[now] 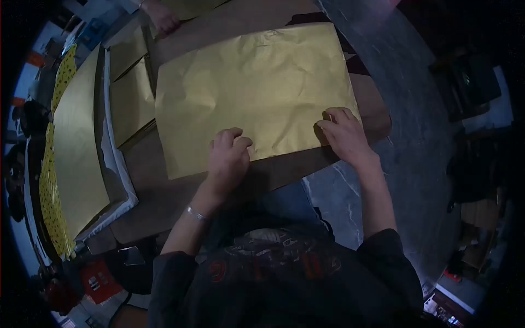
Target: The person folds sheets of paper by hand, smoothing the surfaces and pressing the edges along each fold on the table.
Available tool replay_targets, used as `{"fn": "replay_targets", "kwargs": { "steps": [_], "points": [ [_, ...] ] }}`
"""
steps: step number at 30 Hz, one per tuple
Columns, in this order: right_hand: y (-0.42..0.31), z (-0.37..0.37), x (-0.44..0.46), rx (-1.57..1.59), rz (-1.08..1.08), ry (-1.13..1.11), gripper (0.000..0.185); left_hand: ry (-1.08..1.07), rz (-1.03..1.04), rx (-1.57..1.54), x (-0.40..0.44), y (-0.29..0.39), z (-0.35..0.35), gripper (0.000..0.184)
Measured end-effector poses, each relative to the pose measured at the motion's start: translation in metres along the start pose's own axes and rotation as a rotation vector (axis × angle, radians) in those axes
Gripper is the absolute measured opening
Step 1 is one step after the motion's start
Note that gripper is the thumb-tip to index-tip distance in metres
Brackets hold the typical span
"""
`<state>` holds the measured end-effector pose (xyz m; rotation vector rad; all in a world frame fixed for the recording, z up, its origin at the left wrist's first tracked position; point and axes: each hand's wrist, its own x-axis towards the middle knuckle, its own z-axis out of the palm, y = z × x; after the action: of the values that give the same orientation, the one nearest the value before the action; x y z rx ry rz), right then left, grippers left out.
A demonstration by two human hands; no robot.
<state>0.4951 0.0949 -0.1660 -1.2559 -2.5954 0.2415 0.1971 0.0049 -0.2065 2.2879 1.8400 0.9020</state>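
A large, slightly creased gold sheet (pixel 246 87) lies on the brown table (pixel 147 191). My left hand (pixel 228 156), with a bracelet at the wrist, rests at the sheet's near edge with its fingers curled; what they hold, if anything, is hidden. Near the sheet's near right corner, my right hand (pixel 345 134) has its thumb and fingers bent towards each other over the gold surface. Whether a bit of the sheet is pinched there is too small to tell.
Smaller folded gold pieces (pixel 131 98) lie left of the sheet. Beyond them is a long gold sheet (pixel 82 147) with yellow patterned material (pixel 48 197) beside it. Another person's hand (pixel 163 19) is at the table's far left. Grey marbled floor (pixel 410 136) shows on the right.
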Motion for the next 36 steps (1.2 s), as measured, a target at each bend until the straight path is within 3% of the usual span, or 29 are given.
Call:
{"fn": "replay_targets", "kwargs": {
  "steps": [2, 3, 13, 18, 21, 23, 26, 30, 33, 34, 36],
  "points": [
    [-0.025, 0.009, 0.014, -0.01, -0.158, 0.08, 0.02, 0.01, -0.022, -0.006, 0.003, 0.011, 0.008, 0.018],
    [-0.031, 0.021, 0.017, 0.072, -0.185, 0.006, 0.023, 0.015, -0.038, -0.012, 0.001, 0.012, 0.008, 0.018],
    [-0.042, 0.039, 0.016, 0.068, -0.163, -0.002, 0.027, -0.07, -0.117, -0.073, -0.015, -0.012, -0.003, 0.022],
    [-0.055, 0.035, 0.033, 0.047, -0.191, -0.008, 0.032, -0.044, -0.241, 0.122, -0.049, -0.036, -0.025, 0.044],
    [-0.086, 0.055, 0.056, -0.042, -0.381, -0.003, 0.041, -0.134, -0.209, 0.235, -0.048, -0.033, -0.03, 0.055],
    [-0.107, 0.062, 0.065, 0.05, -0.397, -0.134, 0.05, -0.237, -0.234, 0.318, -0.046, -0.03, -0.03, 0.06],
    [-0.069, 0.077, 0.094, -0.005, -0.237, -0.194, 0.06, -0.32, -0.237, 0.321, -0.043, -0.025, -0.034, 0.06],
    [0.034, 0.049, 0.115, -0.123, 0.241, -0.06, 0.062, -0.312, -0.221, 0.306, -0.046, -0.03, -0.033, 0.057],
    [0.038, 0.018, 0.105, -0.24, 0.357, -0.088, 0.063, -0.31, -0.198, 0.324, -0.046, -0.03, -0.033, 0.055],
    [0.023, 0.029, 0.098, -0.186, 0.295, -0.005, 0.064, -0.326, -0.216, 0.36, -0.046, -0.029, -0.032, 0.053],
    [-0.022, 0.04, 0.083, -0.134, 0.015, -0.102, 0.065, -0.348, -0.214, 0.351, -0.045, -0.028, -0.033, 0.053]
  ]
}}
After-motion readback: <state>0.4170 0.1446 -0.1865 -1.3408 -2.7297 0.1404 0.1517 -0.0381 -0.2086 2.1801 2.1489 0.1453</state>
